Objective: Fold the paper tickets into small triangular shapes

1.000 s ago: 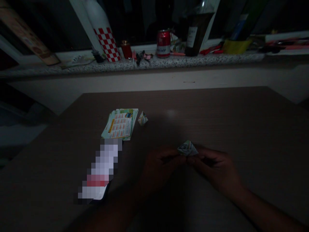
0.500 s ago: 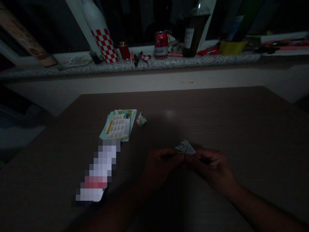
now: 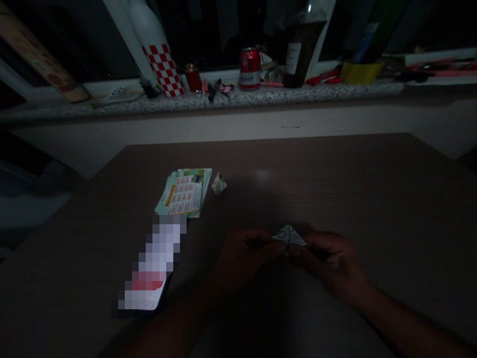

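Note:
Between my two hands is a small folded piece of printed paper (image 3: 288, 234), its pointed top facing away from me. My left hand (image 3: 248, 253) pinches its left side between thumb and fingers. On the right side, my right hand (image 3: 331, 256) grips it the same way, thumbs close together at the near edge. The lower part of the paper is hidden behind the thumbs. Farther off to the left stands another small folded paper piece (image 3: 219, 184), beside a stack of printed paper sheets (image 3: 183, 194).
A lit phone (image 3: 152, 268), its screen blurred out, lies left of my hands on the wooden table (image 3: 335, 174). Behind it, the stone windowsill (image 3: 231, 102) carries a checkered bottle (image 3: 164, 69), a red can (image 3: 250, 69), a dark labelled container (image 3: 300, 57) and a yellow holder (image 3: 361, 73).
The folded paper has come slightly nearer and its top has tilted, with both thumbs shifting along its near edge. The other things stay in place.

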The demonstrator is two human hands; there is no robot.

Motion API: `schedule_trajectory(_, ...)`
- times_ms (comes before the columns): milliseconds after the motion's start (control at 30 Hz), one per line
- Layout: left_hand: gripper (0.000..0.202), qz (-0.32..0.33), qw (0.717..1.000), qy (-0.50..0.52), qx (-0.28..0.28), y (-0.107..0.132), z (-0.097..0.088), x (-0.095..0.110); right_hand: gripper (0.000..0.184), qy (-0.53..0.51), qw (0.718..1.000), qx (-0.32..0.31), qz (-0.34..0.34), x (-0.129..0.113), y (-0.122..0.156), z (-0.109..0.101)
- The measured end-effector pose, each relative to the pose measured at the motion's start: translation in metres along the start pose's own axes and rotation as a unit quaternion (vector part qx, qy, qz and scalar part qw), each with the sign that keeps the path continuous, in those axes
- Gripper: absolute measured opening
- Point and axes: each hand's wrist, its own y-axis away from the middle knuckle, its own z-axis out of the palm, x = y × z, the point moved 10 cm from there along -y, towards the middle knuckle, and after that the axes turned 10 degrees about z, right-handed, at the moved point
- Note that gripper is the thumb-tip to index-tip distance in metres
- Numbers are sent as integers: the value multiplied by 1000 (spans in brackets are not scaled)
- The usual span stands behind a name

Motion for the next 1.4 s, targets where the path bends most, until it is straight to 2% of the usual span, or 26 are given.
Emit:
schedule_trajectory(100,21,-12,1000,-9,-20,1,0,-2,13,-7,1000,-18,6,1,-1,3)
schedule_trajectory(200,27,17,998,-43,-38,1,2,6,13,-11,999,-41,1,2,-1,6)
schedule_trajectory(333,27,43,995,-71,-47,1,5,13,17,23,999,-11,-22,-3,0,-1)
schedule_trajectory(433,24,36,996,-80,-35,2,4,10,23,63,997,16,-30,-8,1,-6)
schedule_trajectory(533,16,38,998,-49,-33,2,5,9,25,90,996,11,-27,-7,2,-4)
schedule_trajectory(600,12,64,995,-72,-19,1,2,16,25,99,995,-1,-24,-5,2,-2)
schedule_trajectory(733,16,119,986,-119,-5,1,1,30,23,103,994,-4,-22,1,1,1)
schedule_trajectory(1000,15,125,987,-101,18,5,1,27,17,99,995,21,-20,4,2,-3)
schedule_trajectory(1100,15,133,986,-99,6,4,3,29,16,102,994,18,-26,2,1,-2)
schedule_trajectory(1267,18,149,979,-131,-55,5,14,32,16,99,993,-9,-62,-10,3,3)
schedule_trajectory(1400,22,173,969,-162,-63,7,18,35,18,102,991,-18,-86,-16,6,5)
